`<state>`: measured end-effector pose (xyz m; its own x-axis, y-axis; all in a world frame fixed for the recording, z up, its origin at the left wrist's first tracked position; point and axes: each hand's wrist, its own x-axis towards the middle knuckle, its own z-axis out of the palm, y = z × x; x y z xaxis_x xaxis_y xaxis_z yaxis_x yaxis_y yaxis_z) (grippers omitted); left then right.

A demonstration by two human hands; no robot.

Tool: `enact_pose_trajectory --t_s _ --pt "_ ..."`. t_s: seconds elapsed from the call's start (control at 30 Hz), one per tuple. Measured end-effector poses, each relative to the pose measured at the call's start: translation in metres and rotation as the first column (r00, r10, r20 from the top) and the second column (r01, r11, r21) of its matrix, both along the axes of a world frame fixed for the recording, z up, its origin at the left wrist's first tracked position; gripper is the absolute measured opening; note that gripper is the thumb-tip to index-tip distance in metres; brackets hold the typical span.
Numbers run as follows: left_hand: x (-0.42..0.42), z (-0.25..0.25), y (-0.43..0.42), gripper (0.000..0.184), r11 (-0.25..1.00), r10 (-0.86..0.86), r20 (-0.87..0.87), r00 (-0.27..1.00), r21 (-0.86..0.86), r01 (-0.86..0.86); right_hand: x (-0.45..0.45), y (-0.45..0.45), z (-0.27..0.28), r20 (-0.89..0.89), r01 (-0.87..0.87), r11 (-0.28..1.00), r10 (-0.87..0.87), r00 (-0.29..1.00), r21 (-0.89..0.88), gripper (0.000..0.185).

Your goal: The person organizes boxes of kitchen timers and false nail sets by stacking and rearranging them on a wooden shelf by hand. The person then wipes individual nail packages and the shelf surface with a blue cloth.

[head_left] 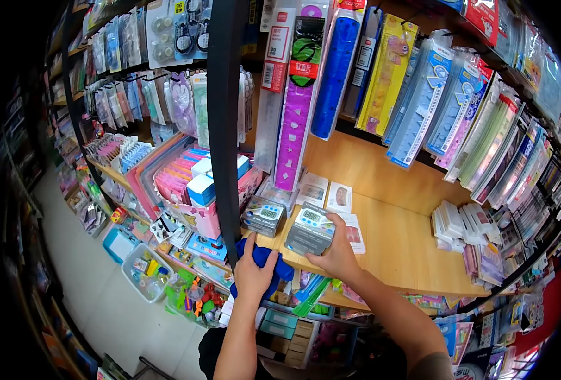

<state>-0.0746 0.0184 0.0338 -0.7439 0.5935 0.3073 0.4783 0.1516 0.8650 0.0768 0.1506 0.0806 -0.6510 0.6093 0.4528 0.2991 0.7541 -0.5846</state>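
Observation:
My right hand (338,251) grips a boxed digital timer (310,229) by its right side, thumb at the lower edge, over the front of the wooden shelf (394,253). A second boxed timer (262,215) sits to its left, beside the black post. My left hand (255,271) is closed on a bunched blue cloth (282,271) at the shelf's front edge, just below that second box. Behind the held box lie small white packets (340,197), and another white packet (354,233) is partly covered by my right hand.
Packaged rulers (293,126) hang above the shelf. The black post (224,126) rises at my left. A pink box of folders (192,209) stands beyond it. White packs (461,221) are stacked at the shelf's right. Bins of small goods (146,272) stand below.

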Motion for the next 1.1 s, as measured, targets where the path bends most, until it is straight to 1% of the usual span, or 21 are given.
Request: enact_pose_trajectory --t_s 0.1,0.23,0.3,0.33,0.4,0.47,0.5,0.53,0.63,0.77,0.87,0.97,1.0,1.1 --pt "0.003 0.009 -0.003 0.067 0.997 0.011 0.009 1.0 -0.08 -0.01 0.001 -0.013 0.003 -0.069 -0.091 0.996 0.09 0.994 -0.014 0.091" --pt "0.001 0.005 -0.006 0.062 0.999 -0.023 0.042 0.999 0.042 0.021 -0.002 -0.018 -0.002 -0.084 -0.137 0.989 0.131 0.988 -0.065 0.092" --pt "0.0 -0.008 -0.008 0.057 0.988 -0.007 0.026 1.0 0.156 0.002 -0.005 -0.021 0.001 -0.085 -0.13 0.989 0.124 0.989 -0.071 0.092" --pt "-0.002 -0.013 -0.01 0.054 0.978 0.003 0.018 1.0 0.211 -0.007 -0.007 -0.024 0.004 -0.073 -0.125 0.992 0.122 0.99 -0.026 0.092" --pt "-0.004 -0.014 -0.021 0.05 0.973 -0.036 0.046 0.998 0.228 0.024 -0.01 -0.034 0.009 -0.047 -0.117 0.991 0.119 0.992 0.059 0.093" --pt "-0.008 -0.012 -0.036 0.047 0.976 -0.081 0.096 0.992 0.207 0.059 -0.018 -0.036 -0.003 -0.065 -0.188 0.979 0.183 0.981 -0.079 0.094" --pt "-0.01 -0.011 -0.041 0.047 0.973 -0.108 0.116 0.987 0.216 0.081 -0.024 -0.038 -0.004 -0.079 -0.222 0.964 0.212 0.974 -0.146 0.094" --pt "-0.01 -0.012 -0.046 0.048 0.97 -0.136 0.139 0.981 0.221 0.103 -0.029 -0.043 -0.004 -0.073 -0.22 0.972 0.215 0.974 -0.078 0.094" --pt "-0.01 -0.015 -0.054 0.053 0.959 -0.193 0.161 0.968 0.241 0.152 -0.046 -0.057 0.003 -0.026 -0.179 0.981 0.177 0.984 -0.07 0.093" --pt "-0.01 -0.018 -0.05 0.062 0.952 -0.231 0.161 0.96 0.243 0.189 -0.046 -0.06 0.004 -0.045 -0.148 0.989 0.148 0.988 -0.011 0.092" --pt "-0.007 -0.018 -0.046 0.064 0.946 -0.261 0.201 0.944 0.248 0.209 -0.034 -0.052 0.002 -0.046 -0.156 0.982 0.152 0.987 -0.106 0.094" --pt "0.0 -0.019 -0.04 0.063 0.936 -0.297 0.213 0.931 0.257 0.24 -0.024 -0.044 0.002 -0.042 -0.129 0.989 0.126 0.991 -0.068 0.095" --pt "0.001 -0.018 -0.04 0.062 0.942 -0.296 0.226 0.928 0.229 0.245 -0.022 -0.04 -0.001 -0.058 -0.147 0.984 0.142 0.988 -0.1 0.096" --pt "0.003 -0.024 -0.036 0.062 0.934 -0.3 0.203 0.932 0.259 0.244 -0.017 -0.039 -0.003 -0.118 -0.238 0.963 0.223 0.968 -0.129 0.097"
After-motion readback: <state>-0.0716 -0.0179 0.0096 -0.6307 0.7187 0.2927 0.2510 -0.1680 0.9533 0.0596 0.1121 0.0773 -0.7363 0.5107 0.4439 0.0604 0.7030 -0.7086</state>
